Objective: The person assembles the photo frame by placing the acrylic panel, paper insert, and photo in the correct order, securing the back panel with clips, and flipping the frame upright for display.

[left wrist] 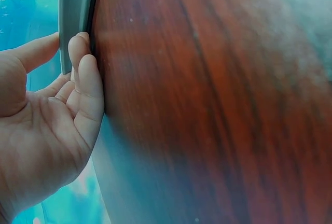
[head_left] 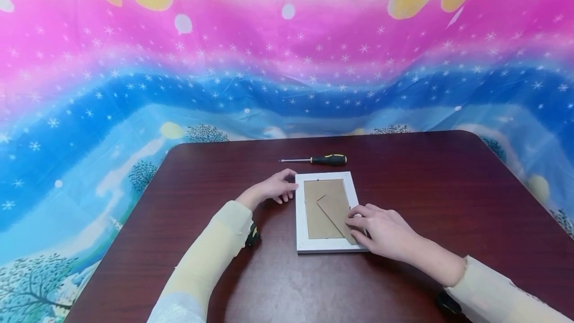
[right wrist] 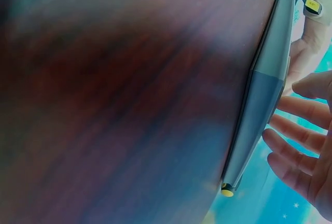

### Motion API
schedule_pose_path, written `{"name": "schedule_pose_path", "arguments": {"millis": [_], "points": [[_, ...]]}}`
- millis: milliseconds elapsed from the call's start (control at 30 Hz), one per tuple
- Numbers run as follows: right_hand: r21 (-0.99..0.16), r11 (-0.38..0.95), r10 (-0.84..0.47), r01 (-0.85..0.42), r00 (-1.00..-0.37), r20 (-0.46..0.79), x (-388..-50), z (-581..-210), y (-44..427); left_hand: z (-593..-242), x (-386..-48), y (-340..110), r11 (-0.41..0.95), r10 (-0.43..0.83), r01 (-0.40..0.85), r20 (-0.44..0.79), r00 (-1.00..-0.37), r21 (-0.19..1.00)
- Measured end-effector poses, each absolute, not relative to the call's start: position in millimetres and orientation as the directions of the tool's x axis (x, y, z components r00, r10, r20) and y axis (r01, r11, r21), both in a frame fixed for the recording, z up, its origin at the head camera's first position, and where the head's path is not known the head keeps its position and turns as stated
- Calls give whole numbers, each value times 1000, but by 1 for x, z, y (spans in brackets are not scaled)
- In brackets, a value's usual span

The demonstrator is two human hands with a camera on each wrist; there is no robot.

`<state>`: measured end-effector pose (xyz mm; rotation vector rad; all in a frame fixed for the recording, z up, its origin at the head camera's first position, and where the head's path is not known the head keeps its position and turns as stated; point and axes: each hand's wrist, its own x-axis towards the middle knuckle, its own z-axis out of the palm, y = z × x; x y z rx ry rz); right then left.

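Observation:
A white picture frame [head_left: 326, 248] lies face down on the table, its brown backing board [head_left: 320, 228] facing up. On the board a brown easel stand [head_left: 336, 213] lies slanted, its lower end toward the near right corner. My left hand [head_left: 275, 187] grips the frame's left edge near the far corner; in the left wrist view its thumb is on the upper face and other fingers are at the side. My right hand [head_left: 385, 228] rests its fingertips on the stand and the frame's right edge, fingers extended and apart in the right wrist view.
A screwdriver [head_left: 329, 160] with a black and yellow handle lies beyond the frame, its shaft pointing left. The dark red-brown wooden table [head_left: 215, 173] has rounded far corners. Behind it hangs a pink and blue patterned cloth [head_left: 287, 64].

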<state>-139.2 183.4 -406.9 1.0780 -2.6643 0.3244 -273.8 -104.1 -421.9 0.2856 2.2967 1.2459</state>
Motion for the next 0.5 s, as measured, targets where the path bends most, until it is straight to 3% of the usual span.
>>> {"name": "schedule_pose_path", "arguments": {"millis": [500], "points": [[-108,703,-657,-703,-700,280,-142,-404,182,-413,-272,-91,729,394,78,-325,-860,680]]}}
